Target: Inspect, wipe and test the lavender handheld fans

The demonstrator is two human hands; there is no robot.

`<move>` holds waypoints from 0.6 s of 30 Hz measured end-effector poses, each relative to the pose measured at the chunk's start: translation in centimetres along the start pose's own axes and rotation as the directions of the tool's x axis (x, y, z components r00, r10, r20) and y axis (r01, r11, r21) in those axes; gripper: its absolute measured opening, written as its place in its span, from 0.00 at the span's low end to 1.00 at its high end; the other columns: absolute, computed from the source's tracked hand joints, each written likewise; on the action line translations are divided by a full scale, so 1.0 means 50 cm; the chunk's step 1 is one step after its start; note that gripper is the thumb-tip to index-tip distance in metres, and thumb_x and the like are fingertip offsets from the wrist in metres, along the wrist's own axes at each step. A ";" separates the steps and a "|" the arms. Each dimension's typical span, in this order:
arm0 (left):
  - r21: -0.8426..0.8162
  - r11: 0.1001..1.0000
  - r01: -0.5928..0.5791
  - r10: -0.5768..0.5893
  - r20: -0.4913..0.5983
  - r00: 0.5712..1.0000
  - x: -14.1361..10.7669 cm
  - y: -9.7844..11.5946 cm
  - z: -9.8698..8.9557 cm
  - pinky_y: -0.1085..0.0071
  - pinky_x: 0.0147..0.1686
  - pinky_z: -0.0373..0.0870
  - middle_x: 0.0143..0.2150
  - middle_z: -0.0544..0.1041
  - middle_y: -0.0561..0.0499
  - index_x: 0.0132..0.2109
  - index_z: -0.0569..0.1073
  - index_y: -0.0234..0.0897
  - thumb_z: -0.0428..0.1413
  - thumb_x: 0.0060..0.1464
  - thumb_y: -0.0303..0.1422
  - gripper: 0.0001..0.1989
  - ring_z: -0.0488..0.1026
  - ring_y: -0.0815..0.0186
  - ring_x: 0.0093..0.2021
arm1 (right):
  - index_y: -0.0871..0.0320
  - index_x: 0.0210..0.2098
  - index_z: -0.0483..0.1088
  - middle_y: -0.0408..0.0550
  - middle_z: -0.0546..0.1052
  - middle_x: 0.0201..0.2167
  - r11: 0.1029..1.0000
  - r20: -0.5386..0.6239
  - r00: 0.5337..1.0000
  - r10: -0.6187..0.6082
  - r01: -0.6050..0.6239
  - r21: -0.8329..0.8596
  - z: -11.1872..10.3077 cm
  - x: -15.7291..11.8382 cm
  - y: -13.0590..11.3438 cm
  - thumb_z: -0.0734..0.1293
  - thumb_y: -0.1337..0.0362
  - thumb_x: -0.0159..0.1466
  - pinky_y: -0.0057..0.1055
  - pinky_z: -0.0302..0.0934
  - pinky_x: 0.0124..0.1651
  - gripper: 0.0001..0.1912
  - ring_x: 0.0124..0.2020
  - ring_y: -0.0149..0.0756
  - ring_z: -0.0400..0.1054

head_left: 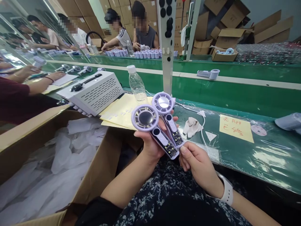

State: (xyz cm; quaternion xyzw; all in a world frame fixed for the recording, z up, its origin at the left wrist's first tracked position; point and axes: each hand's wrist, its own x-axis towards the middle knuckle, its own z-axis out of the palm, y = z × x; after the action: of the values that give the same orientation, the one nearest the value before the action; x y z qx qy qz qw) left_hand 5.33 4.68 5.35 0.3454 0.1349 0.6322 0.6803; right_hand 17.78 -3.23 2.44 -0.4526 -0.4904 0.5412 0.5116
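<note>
Two lavender handheld fans with open handles showing circuit boards lie side by side in the middle of the view. My left hand (152, 142) is wrapped round both from below, the left fan (145, 118) overlapping the right fan (164, 103). The fan heads point up and away from me. My right hand (194, 157), with a white watch band at the wrist, pinches the bottom end of the right fan's handle between thumb and fingers. Behind the fans stands a clear plastic bottle (136, 83) with a white cap.
A cardboard box (94, 175) of white plastic bags is at the lower left. Beyond it sit a grey metal device (94, 91) and yellow paper (117, 110). A cloth (192, 126), white cable and yellow note (236, 128) lie right. Other people work at left and across the line.
</note>
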 end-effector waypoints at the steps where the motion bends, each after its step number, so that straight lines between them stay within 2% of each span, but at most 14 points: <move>1: 0.042 0.999 -0.029 0.029 0.000 1.000 -0.003 -0.003 0.001 0.58 0.43 0.77 0.47 0.78 0.46 0.26 0.73 0.40 0.58 0.39 0.69 0.34 0.75 0.54 0.46 | 0.54 0.26 0.60 0.35 0.62 0.16 0.997 -0.012 1.000 0.023 -0.022 0.069 0.005 -0.002 0.004 0.62 0.48 0.72 0.28 0.56 0.26 0.23 0.18 0.28 0.58; 3: 0.108 0.993 -0.048 0.050 -0.016 0.999 -0.008 -0.008 0.002 0.55 0.45 0.77 0.48 0.78 0.45 0.25 0.73 0.40 0.58 0.36 0.71 0.35 0.75 0.49 0.49 | 0.54 0.26 0.59 0.33 0.59 0.15 0.988 -0.022 0.999 0.041 -0.038 0.147 0.011 -0.004 0.012 0.62 0.47 0.72 0.28 0.57 0.25 0.23 0.16 0.27 0.55; 5: 0.126 0.991 -0.032 0.035 -0.018 0.999 -0.010 -0.012 -0.001 0.54 0.45 0.77 0.48 0.77 0.44 0.25 0.71 0.39 0.58 0.36 0.72 0.36 0.75 0.48 0.50 | 0.54 0.27 0.60 0.35 0.61 0.16 0.994 -0.003 1.000 0.025 -0.024 0.111 0.011 -0.006 0.014 0.61 0.48 0.72 0.29 0.58 0.26 0.22 0.17 0.28 0.58; 7: 0.091 0.996 -0.012 0.010 0.021 1.000 -0.006 -0.015 -0.011 0.57 0.43 0.77 0.49 0.77 0.44 0.26 0.72 0.39 0.57 0.37 0.71 0.36 0.75 0.50 0.49 | 0.55 0.29 0.64 0.39 0.66 0.20 0.999 0.040 0.999 -0.025 0.026 -0.019 0.002 -0.006 0.009 0.60 0.50 0.73 0.30 0.59 0.30 0.20 0.23 0.31 0.62; 9: 0.055 0.998 0.015 -0.018 0.052 0.999 0.002 -0.015 -0.026 0.60 0.42 0.77 0.50 0.78 0.44 0.28 0.73 0.38 0.57 0.39 0.71 0.36 0.77 0.52 0.49 | 0.56 0.31 0.66 0.44 0.69 0.27 0.971 0.095 0.988 -0.125 0.141 -0.192 -0.016 -0.002 -0.001 0.58 0.53 0.74 0.31 0.60 0.34 0.18 0.30 0.34 0.64; 12: 0.078 0.997 0.008 -0.006 -0.031 0.999 0.011 -0.009 -0.052 0.59 0.46 0.77 0.44 0.80 0.46 0.34 0.77 0.39 0.61 0.42 0.66 0.32 0.77 0.52 0.50 | 0.55 0.28 0.62 0.48 0.69 0.33 0.819 0.072 0.940 -0.335 0.328 -0.472 -0.055 0.018 -0.014 0.57 0.57 0.74 0.37 0.62 0.40 0.18 0.36 0.38 0.65; 14: 0.113 0.993 0.023 -0.014 -0.084 0.996 0.008 0.000 -0.062 0.58 0.50 0.76 0.42 0.82 0.46 0.40 0.79 0.40 0.64 0.46 0.58 0.27 0.78 0.51 0.52 | 0.55 0.28 0.64 0.54 0.72 0.40 0.673 -0.038 0.894 -0.445 0.306 -0.673 -0.078 0.041 -0.018 0.60 0.57 0.72 0.48 0.62 0.51 0.16 0.46 0.48 0.67; 15: 0.132 0.990 0.053 -0.044 -0.075 0.996 0.004 0.007 -0.064 0.57 0.50 0.76 0.44 0.82 0.45 0.43 0.80 0.40 0.66 0.46 0.55 0.25 0.78 0.49 0.52 | 0.56 0.32 0.69 0.58 0.72 0.47 0.630 -0.090 0.879 -0.468 0.260 -0.732 -0.086 0.052 -0.019 0.62 0.55 0.71 0.55 0.59 0.57 0.14 0.53 0.53 0.65; 16: 0.161 0.983 0.092 -0.086 -0.042 0.995 -0.002 0.014 -0.065 0.56 0.51 0.76 0.47 0.82 0.44 0.46 0.80 0.39 0.67 0.46 0.52 0.26 0.78 0.48 0.53 | 0.56 0.41 0.72 0.60 0.71 0.55 0.632 -0.117 0.882 -0.457 0.230 -0.741 -0.090 0.062 -0.020 0.63 0.53 0.70 0.59 0.54 0.62 0.13 0.60 0.58 0.61; 17: 0.205 0.971 0.121 -0.126 0.009 0.992 -0.008 0.021 -0.065 0.56 0.50 0.76 0.49 0.82 0.43 0.47 0.80 0.38 0.68 0.45 0.50 0.27 0.78 0.46 0.54 | 0.55 0.51 0.72 0.60 0.67 0.62 0.681 -0.099 0.908 -0.407 0.230 -0.695 -0.091 0.069 -0.020 0.64 0.51 0.69 0.61 0.51 0.66 0.18 0.65 0.59 0.57; 18: 0.258 0.957 0.134 -0.154 0.063 0.986 -0.013 0.028 -0.066 0.56 0.50 0.76 0.50 0.82 0.42 0.48 0.80 0.38 0.71 0.42 0.48 0.28 0.78 0.46 0.53 | 0.53 0.59 0.68 0.59 0.65 0.66 0.766 -0.033 0.944 -0.328 0.246 -0.595 -0.088 0.073 -0.021 0.65 0.48 0.68 0.60 0.51 0.67 0.24 0.68 0.58 0.56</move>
State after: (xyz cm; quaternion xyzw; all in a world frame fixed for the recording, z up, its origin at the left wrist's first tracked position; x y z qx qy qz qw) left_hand 2.11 4.99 3.71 0.4442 0.2110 0.5439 0.6800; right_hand 22.01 0.69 3.04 -0.5423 -0.6601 0.2482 0.4567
